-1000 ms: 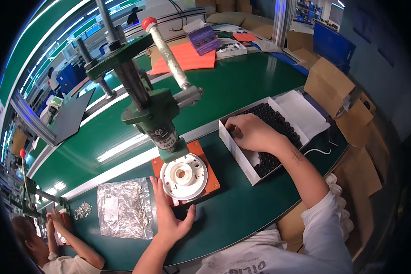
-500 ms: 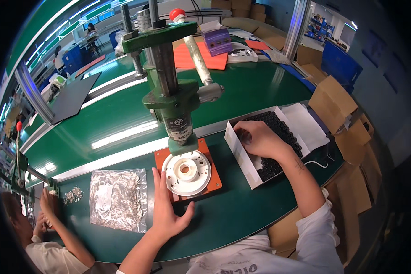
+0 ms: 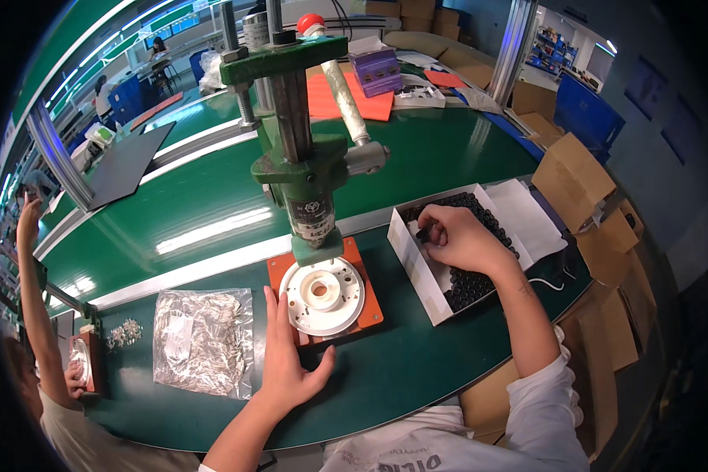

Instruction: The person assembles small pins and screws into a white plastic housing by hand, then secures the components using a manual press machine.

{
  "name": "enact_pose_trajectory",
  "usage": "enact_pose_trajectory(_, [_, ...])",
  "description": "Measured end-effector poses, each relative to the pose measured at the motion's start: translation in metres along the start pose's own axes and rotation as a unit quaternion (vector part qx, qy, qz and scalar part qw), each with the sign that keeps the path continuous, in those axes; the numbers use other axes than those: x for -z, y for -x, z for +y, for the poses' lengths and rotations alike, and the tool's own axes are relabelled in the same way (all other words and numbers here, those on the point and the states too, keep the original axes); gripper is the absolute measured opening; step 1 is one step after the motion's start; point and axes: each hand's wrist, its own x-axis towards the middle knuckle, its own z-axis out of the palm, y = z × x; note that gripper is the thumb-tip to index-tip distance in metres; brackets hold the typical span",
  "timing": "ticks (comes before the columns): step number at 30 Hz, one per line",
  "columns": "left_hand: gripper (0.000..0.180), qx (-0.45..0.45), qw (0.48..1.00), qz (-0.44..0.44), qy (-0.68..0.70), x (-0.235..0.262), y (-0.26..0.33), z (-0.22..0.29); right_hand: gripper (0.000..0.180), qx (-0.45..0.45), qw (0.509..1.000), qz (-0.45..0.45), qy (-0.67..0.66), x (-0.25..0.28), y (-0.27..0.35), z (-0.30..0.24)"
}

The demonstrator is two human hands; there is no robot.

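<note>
1. White box [image 3: 414,266] sits to the right of the green press [image 3: 311,169], loaded with black caps [image 3: 489,226]; some pale floor shows at its press-side end.
2. Right hand [image 3: 468,240] is dipped into that end, thumb and fingers pinched around what looks like one dark piece [image 3: 424,234].
3. Clear bag [image 3: 203,346] lies left of the press, stuffed with silvery bits, and a loose pile [image 3: 124,334] is scattered further left.
4. White disc [image 3: 320,308] is on the orange plate [image 3: 372,313] below the press head, hub up.
5. Left hand [image 3: 287,370] has its fingers along the disc's left rim, thumb spread wide. Can't tell how firmly they touch.
6. Room-wise, green tabletop [image 3: 370,377] runs between plate and box, and from the press's near side to the curved front edge.
</note>
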Motion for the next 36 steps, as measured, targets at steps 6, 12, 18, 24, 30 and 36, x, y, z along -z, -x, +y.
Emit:
enact_pose_trajectory(6, [0.111, -0.005, 1.000, -0.001, -0.007, -0.002, -0.001, -0.002, 0.035, 0.055, 0.998, 0.028, 0.030, -0.001, 0.004, 0.018])
enact_pose_trajectory(12, [0.111, 0.008, 1.000, 0.005, 0.010, -0.003, -0.001, -0.003, 0.036, 0.045, 0.997, 0.021, 0.054, -0.001, 0.004, 0.007])
enact_pose_trajectory(18, [0.111, -0.003, 1.000, 0.004, 0.003, -0.005, -0.003, 0.000, 0.042, 0.070, 0.994, 0.065, 0.055, -0.002, 0.010, 0.021])
enact_pose_trajectory(24, [0.110, 0.001, 1.000, 0.004, -0.018, -0.002, -0.001, 0.001, 0.037, 0.001, 0.993, 0.029, -0.113, 0.027, 0.038, -0.010])
enact_pose_trajectory(30, [0.110, -0.008, 1.000, 0.007, -0.027, 0.001, 0.000, -0.001, 0.034, 0.054, 0.972, -0.011, -0.230, 0.015, 0.042, -0.031])
enact_pose_trajectory(36, [0.111, 0.020, 1.000, -0.002, -0.003, 0.002, -0.003, 0.004, 0.025, 0.092, 0.986, -0.017, -0.138, -0.017, 0.033, -0.057])
